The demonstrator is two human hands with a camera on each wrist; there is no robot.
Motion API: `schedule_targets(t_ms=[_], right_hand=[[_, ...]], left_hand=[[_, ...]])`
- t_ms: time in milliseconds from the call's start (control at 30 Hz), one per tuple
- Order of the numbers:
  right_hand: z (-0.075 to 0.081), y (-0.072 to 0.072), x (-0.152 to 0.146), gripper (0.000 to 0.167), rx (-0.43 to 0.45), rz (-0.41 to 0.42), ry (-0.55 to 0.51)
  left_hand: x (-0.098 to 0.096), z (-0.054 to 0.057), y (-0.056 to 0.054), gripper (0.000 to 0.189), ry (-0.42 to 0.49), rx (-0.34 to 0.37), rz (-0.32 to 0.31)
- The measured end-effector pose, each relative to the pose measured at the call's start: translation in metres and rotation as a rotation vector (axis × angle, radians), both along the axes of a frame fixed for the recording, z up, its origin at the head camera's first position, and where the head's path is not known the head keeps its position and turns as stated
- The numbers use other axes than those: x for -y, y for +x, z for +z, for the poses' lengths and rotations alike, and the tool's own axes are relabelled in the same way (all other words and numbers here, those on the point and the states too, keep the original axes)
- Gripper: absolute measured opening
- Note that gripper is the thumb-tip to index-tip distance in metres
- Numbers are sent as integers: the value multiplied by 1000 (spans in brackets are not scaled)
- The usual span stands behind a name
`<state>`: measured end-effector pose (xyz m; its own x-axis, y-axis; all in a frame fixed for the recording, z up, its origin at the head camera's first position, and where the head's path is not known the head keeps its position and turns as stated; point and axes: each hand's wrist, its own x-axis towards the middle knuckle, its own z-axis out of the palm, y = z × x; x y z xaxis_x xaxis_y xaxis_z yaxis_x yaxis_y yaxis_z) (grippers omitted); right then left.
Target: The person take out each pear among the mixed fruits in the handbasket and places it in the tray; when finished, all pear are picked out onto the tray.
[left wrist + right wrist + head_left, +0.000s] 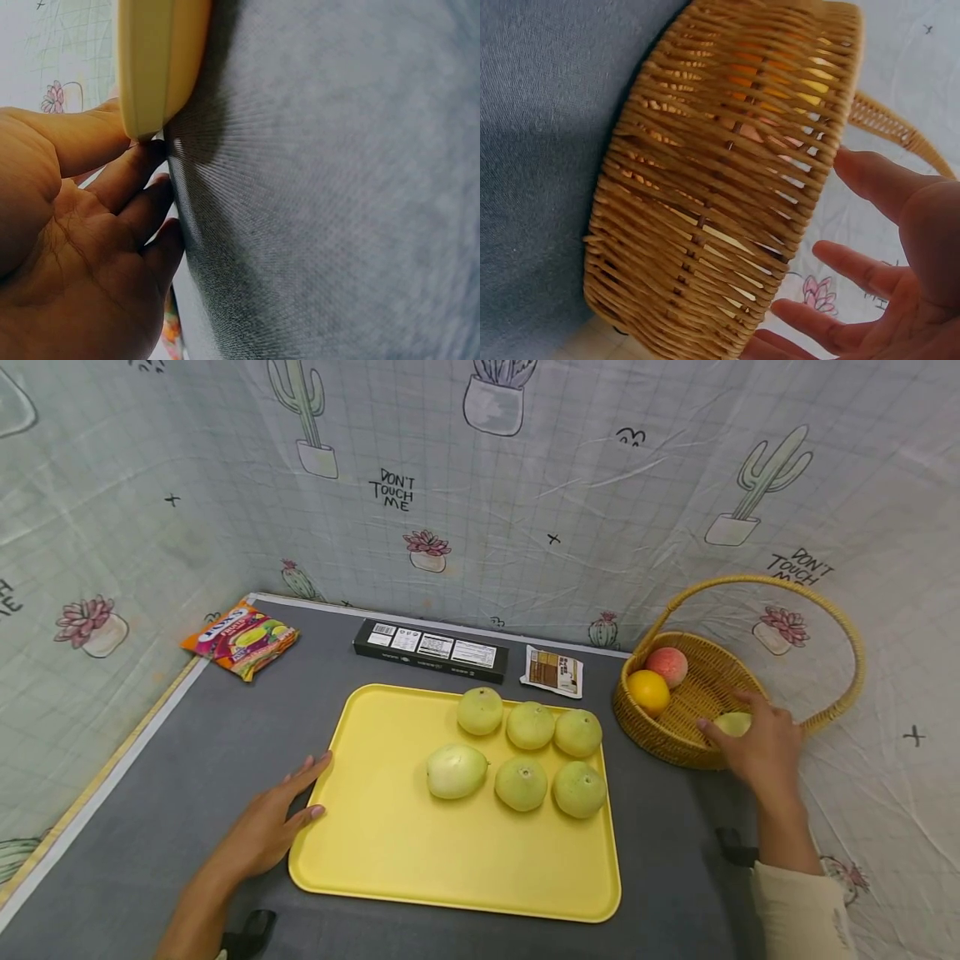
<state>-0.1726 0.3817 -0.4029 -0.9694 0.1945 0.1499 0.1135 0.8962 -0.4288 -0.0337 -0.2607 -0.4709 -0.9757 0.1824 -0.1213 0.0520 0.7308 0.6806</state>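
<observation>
My left hand (266, 827) touches the left rim of a yellow tray (390, 860), its fingers fairly straight; the left wrist view shows the thumb and fingertips right at the tray's edge. Several round green fruits (521, 783) and a paler oval one (457, 771) lie on the tray. Over the right side of a wicker basket (660, 739), my right hand (761, 747) is spread. Below its fingers, partly hidden, is a yellow-green fruit (732, 723). A peach (667, 667) and an orange-yellow fruit (648, 692) sit in the basket's left part.
Behind the tray lie a long black box (431, 650) and a small brown-and-white packet (552, 672). An orange snack bag (242, 639) is at the far left corner. The basket's tall handle (757, 580) arches up near the cloth-covered wall.
</observation>
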Motion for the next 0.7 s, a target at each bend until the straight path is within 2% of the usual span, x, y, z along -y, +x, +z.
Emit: schedule_targets(t_ms=[300,467,700], right_hand=[[-3,-12,-11,81,82,3,52],[-5,-18,-17,77,93,41,74],[-13,-28,-18,74,99,61,24]], left_hand=[[0,1,1,83,-1,-12,-2],[0,1,0,82,-4,-22,-1],[0,1,1,83,0,-29,-1]])
